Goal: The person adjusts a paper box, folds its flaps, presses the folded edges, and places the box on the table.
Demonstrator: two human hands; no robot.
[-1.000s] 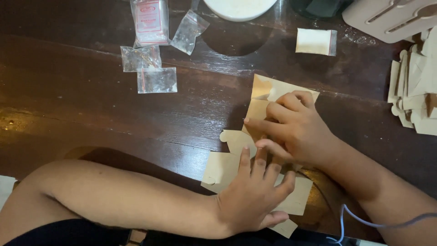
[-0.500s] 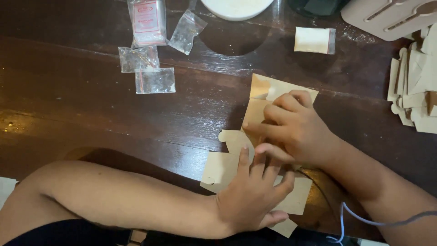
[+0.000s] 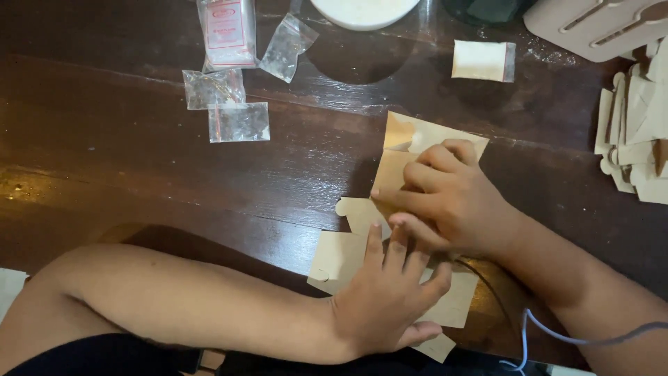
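A pale cut cardboard sheet (image 3: 341, 254) with flaps and tabs lies on the dark wooden table (image 3: 125, 160). My left hand (image 3: 386, 299) lies flat on its near part, fingers spread and pressing down. My right hand (image 3: 452, 198) rests on the far folded part (image 3: 417, 136), fingers curled and pinching a fold of the cardboard. The two hands touch at the fingertips. The middle of the sheet is hidden under them.
Several small clear plastic bags (image 3: 239, 122) lie at the far left. A white round dish (image 3: 363, 10) and a small white packet (image 3: 483, 60) sit at the back. Stacked cardboard pieces (image 3: 637, 132) stand at the right edge. A thin cable (image 3: 557, 334) crosses my right forearm.
Both hands stay on the cardboard. My right fingers have shifted slightly along the fold; the sheet has hardly moved.
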